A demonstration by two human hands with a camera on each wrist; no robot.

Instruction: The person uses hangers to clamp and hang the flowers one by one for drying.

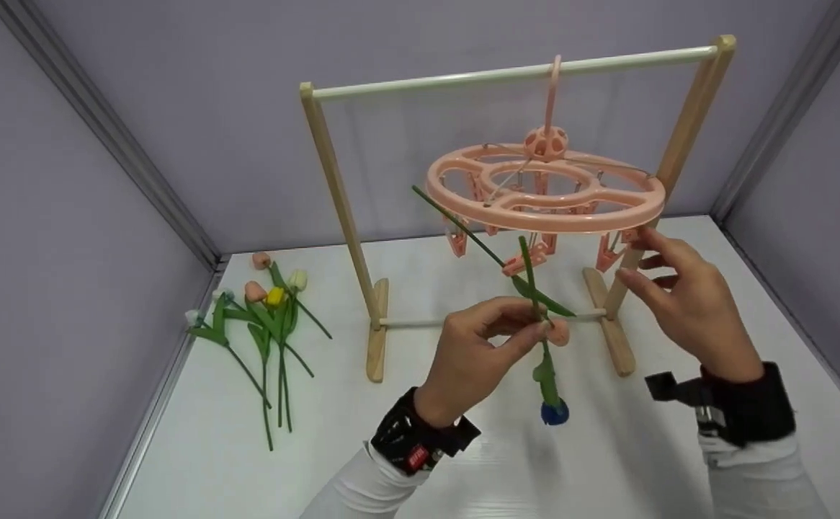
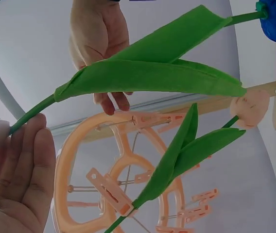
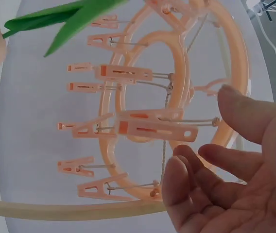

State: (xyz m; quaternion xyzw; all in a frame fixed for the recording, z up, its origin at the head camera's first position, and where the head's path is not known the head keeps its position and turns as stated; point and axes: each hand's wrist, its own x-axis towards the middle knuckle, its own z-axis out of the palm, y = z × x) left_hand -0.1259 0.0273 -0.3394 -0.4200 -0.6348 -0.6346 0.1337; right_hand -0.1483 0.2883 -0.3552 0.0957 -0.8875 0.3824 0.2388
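Note:
My left hand (image 1: 474,349) pinches the green stem of an artificial blue flower (image 1: 554,412), whose head hangs downward. A pink round drying hanger (image 1: 546,220) with clothespins hangs at the centre right in the head view. One clothespin (image 2: 110,191) grips the stem of a pink tulip (image 2: 250,108), its bloom lower than its stem end. In the head view that bloom overlaps my left fingertips. My right hand (image 1: 694,303) is raised at the hanger's right edge, fingers parted and bent, close to another clothespin (image 3: 155,128) that hangs unheld.
A wooden stand with a white top bar (image 1: 463,79) carries the hanger by its hook. On the white table (image 1: 197,440), several artificial tulips (image 1: 276,297) in pink, yellow and pale colours lie at left. Grey panels (image 1: 67,238) enclose the table.

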